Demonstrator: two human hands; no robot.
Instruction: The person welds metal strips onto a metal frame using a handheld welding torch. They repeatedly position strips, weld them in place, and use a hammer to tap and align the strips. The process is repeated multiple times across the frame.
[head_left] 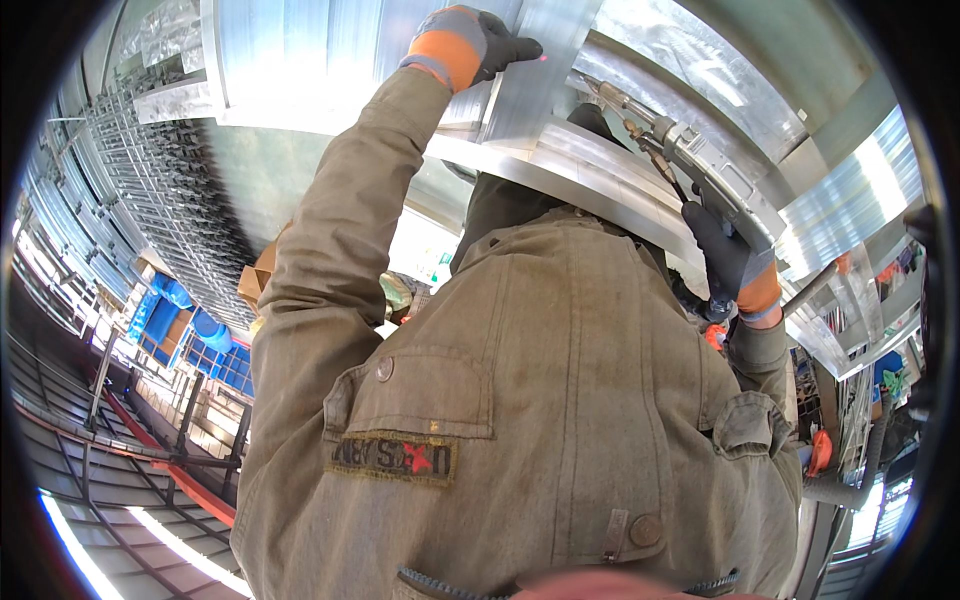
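My left hand [465, 48], in an orange and dark grey glove, is at the top, resting against a shiny metal panel [545, 95]. One finger is stretched out across the metal, its tip beside a small red light dot. My right hand [728, 255], gloved the same way, closes round the lower part of a silver welding gun [705, 160]. The gun's narrow nozzle points up and left toward the panel and stands a little apart from my left fingertip. Long metal profiles [600, 190] lie across in front of my body.
Wide bright sheets [300, 60] cover the upper left. Stacked thin metal rods [170, 190] line the left side. Farther off are blue containers [210, 330] and a cardboard box [258, 275]. More metal pieces [850, 210] and an orange object [820, 452] are at the right.
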